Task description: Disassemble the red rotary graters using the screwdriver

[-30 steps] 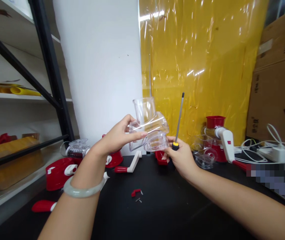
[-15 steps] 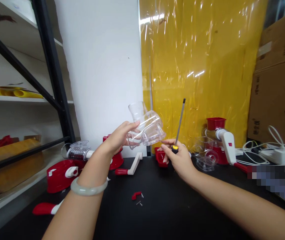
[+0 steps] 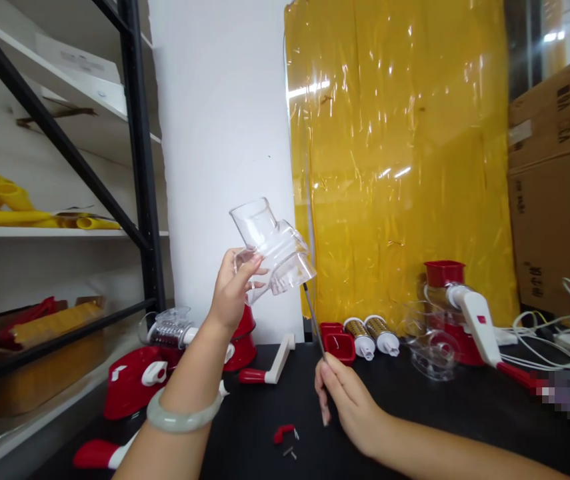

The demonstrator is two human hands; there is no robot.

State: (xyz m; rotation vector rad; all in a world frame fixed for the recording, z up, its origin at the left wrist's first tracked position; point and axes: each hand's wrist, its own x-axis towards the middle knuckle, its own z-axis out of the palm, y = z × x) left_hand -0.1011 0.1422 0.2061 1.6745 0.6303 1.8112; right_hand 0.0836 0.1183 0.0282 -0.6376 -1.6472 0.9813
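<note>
My left hand point(image 3: 237, 283) is wrapped round a clear plastic grater housing point(image 3: 277, 250), held up tilted above the table. In my right hand point(image 3: 347, 397) is a screwdriver point(image 3: 313, 319), its shaft pointing up and its dark tip close under the housing's lower edge; whether they touch I cannot tell. Its handle is hidden by my fingers. On the black table below lie a small red part point(image 3: 283, 433) and several small screws point(image 3: 291, 453). A white crank handle with a red grip point(image 3: 271, 370) rests farther back.
Two grater drums point(image 3: 371, 337) lie beside red hoppers point(image 3: 337, 343). An assembled red and clear rotary grater point(image 3: 447, 313) stands at the right, near white cables point(image 3: 539, 347). Red bases point(image 3: 132, 383) sit at the left by a black-framed shelf point(image 3: 137, 133). A yellow sheet point(image 3: 395, 167) hangs behind.
The screwdriver has swung round so its tip now points up-left toward the housing. My right hand has dropped lower. The housing has moved slightly left, and the view has shifted.
</note>
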